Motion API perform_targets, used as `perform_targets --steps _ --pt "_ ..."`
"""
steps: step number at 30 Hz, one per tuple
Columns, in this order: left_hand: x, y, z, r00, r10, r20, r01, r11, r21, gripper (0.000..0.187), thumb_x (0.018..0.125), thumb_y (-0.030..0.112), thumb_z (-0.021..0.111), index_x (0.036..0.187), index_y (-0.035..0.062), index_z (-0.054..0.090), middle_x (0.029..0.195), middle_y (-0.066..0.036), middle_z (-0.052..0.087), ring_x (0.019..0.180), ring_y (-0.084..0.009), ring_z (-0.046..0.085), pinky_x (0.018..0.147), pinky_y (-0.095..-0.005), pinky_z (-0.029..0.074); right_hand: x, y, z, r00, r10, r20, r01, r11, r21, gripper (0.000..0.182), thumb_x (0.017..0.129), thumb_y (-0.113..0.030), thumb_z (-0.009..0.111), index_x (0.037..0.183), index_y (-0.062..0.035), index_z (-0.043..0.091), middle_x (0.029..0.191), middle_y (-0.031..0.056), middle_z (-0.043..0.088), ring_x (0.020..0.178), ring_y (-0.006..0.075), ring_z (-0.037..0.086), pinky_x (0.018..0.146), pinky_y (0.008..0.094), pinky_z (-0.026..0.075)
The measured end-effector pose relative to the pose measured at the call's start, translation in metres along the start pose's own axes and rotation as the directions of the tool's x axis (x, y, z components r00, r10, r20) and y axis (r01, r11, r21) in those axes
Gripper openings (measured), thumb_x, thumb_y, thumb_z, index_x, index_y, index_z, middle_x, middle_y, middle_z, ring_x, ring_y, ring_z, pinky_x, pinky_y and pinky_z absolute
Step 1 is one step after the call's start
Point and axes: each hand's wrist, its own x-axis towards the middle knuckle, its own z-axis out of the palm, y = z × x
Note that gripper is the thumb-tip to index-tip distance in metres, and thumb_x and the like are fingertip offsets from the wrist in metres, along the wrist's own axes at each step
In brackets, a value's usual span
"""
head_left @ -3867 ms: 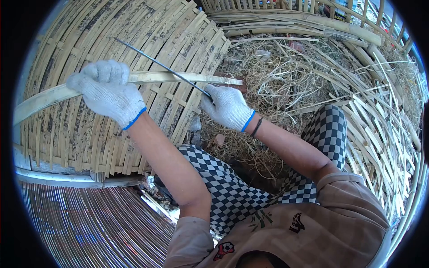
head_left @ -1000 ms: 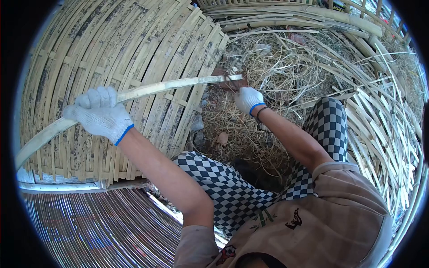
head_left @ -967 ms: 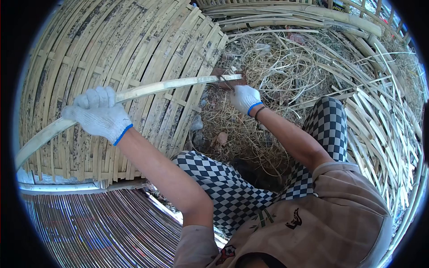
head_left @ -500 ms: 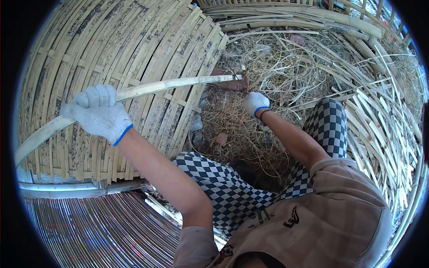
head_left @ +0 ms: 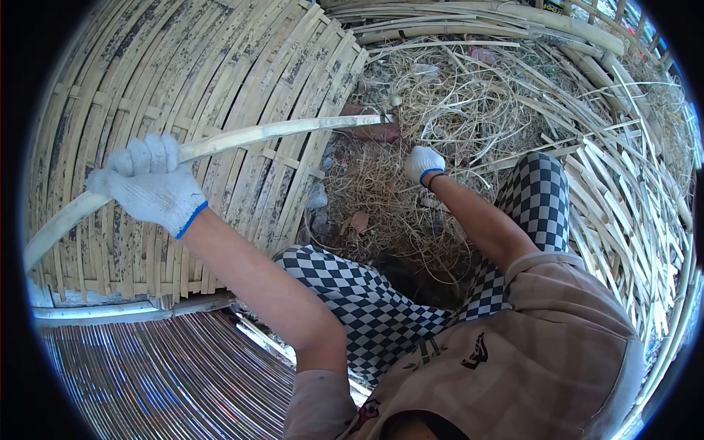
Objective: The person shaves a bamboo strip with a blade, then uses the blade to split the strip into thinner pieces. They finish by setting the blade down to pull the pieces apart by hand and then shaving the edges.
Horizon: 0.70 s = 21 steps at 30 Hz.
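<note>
My left hand [head_left: 150,180], in a white knit glove with a blue cuff, is wrapped round a long pale bamboo strip [head_left: 271,130]. The strip curves from the left edge across to the right, and its far tip lies over a reddish-brown block [head_left: 381,133] that looks like a brick. My right hand [head_left: 423,162], in a matching glove, is closed in a fist just right of and below that tip, apart from the strip. What the fist holds is hidden; only a thin sliver shows above it.
A woven bamboo panel [head_left: 183,88] spans the left side. Curly shavings [head_left: 469,103] cover the ground ahead. Split bamboo strips [head_left: 623,213] are heaped at the right, and longer bamboo lengths [head_left: 455,33] lie along the back. A slatted mat [head_left: 161,374] is at lower left.
My left hand has shifted slightly left and the strip's tip has moved a little left and up with it. My right fist stays nearly in place.
</note>
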Motion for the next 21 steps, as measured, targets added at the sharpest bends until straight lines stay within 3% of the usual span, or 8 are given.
perform_targets --steps 2,3,4,9,14,17,20,21 --pt "-0.001 0.002 0.004 0.999 0.015 -0.028 -0.013 0.998 0.068 0.061 0.103 0.051 0.053 0.056 0.0231 0.025 0.052 0.005 0.019 0.048 -0.0125 0.012 0.046 -0.0316 0.013 0.000 -0.019 -0.019 0.995 -0.099 -0.012 0.098 0.993 -0.073 0.035 0.096 -0.030 0.055 0.105 -0.0050 0.079 0.105 0.0223 0.076 0.102 0.0399 0.073 0.086 0.0489 0.059" --pt "-0.001 0.002 0.007 0.999 0.022 -0.042 -0.018 0.995 0.097 0.061 0.104 0.052 0.051 0.056 0.0236 0.026 0.052 0.005 0.021 0.047 -0.0121 0.013 0.045 -0.0317 0.013 -0.023 -0.037 -0.048 0.996 -0.001 -0.089 0.013 0.991 0.131 0.034 0.097 -0.029 0.055 0.101 -0.0044 0.078 0.096 0.0243 0.075 0.095 0.0417 0.073 0.085 0.0481 0.059" --pt "-0.001 0.001 0.008 0.999 0.026 -0.044 -0.021 0.995 0.095 0.061 0.104 0.051 0.051 0.056 0.0235 0.026 0.052 0.005 0.021 0.047 -0.0121 0.013 0.045 -0.0317 0.013 -0.043 -0.052 -0.072 0.979 -0.147 -0.140 0.158 0.985 0.073 0.033 0.098 -0.030 0.055 0.099 -0.0041 0.075 0.088 0.0232 0.073 0.088 0.0416 0.072 0.081 0.0490 0.058" --pt "0.000 0.000 0.015 0.994 0.034 -0.100 -0.024 0.994 0.103 0.061 0.104 0.053 0.051 0.056 0.0234 0.026 0.052 0.005 0.021 0.047 -0.0124 0.013 0.045 -0.0319 0.012 -0.046 -0.082 -0.071 0.826 -0.289 -0.484 0.413 0.894 0.173 0.033 0.101 -0.035 0.053 0.098 -0.0060 0.068 0.089 0.0178 0.074 0.084 0.0385 0.073 0.075 0.0523 0.057" --pt "-0.003 0.001 0.015 0.994 0.047 -0.101 -0.032 0.989 0.147 0.064 0.100 0.057 0.054 0.057 0.0224 0.022 0.053 0.004 0.015 0.047 -0.0134 0.010 0.046 -0.0318 0.014 -0.015 0.002 0.008 0.994 0.096 0.045 -0.099 0.992 0.076 0.031 0.097 -0.029 0.058 0.107 -0.0082 0.078 0.106 0.0169 0.077 0.100 0.0345 0.075 0.084 0.0465 0.060" --pt "-0.002 0.001 0.010 0.992 0.070 -0.107 -0.052 0.985 0.167 0.065 0.101 0.059 0.050 0.057 0.0222 0.022 0.053 0.005 0.015 0.047 -0.0133 0.010 0.046 -0.0314 0.013 -0.013 0.013 0.002 0.991 0.121 0.056 -0.123 0.991 0.049 0.032 0.095 -0.028 0.058 0.107 -0.0083 0.080 0.107 0.0173 0.077 0.103 0.0348 0.074 0.086 0.0459 0.060" --pt "-0.003 0.002 0.011 0.987 0.065 -0.146 -0.036 0.980 0.196 0.066 0.101 0.065 0.046 0.057 0.0221 0.022 0.052 0.005 0.015 0.046 -0.0131 0.009 0.046 -0.0312 0.012 -0.006 -0.016 -0.019 0.987 -0.161 -0.020 0.158 0.983 -0.089 0.033 0.097 -0.030 0.056 0.101 -0.0070 0.079 0.100 0.0191 0.077 0.096 0.0377 0.074 0.083 0.0472 0.060" --pt "-0.003 0.003 0.010 0.986 0.059 -0.154 -0.025 0.977 0.210 0.068 0.101 0.067 0.044 0.056 0.0220 0.022 0.052 0.005 0.015 0.046 -0.0130 0.009 0.045 -0.0312 0.011 -0.024 -0.035 -0.044 0.988 -0.122 -0.097 0.126 0.991 0.040 0.033 0.098 -0.031 0.055 0.099 -0.0064 0.077 0.095 0.0199 0.076 0.092 0.0389 0.074 0.080 0.0485 0.060"
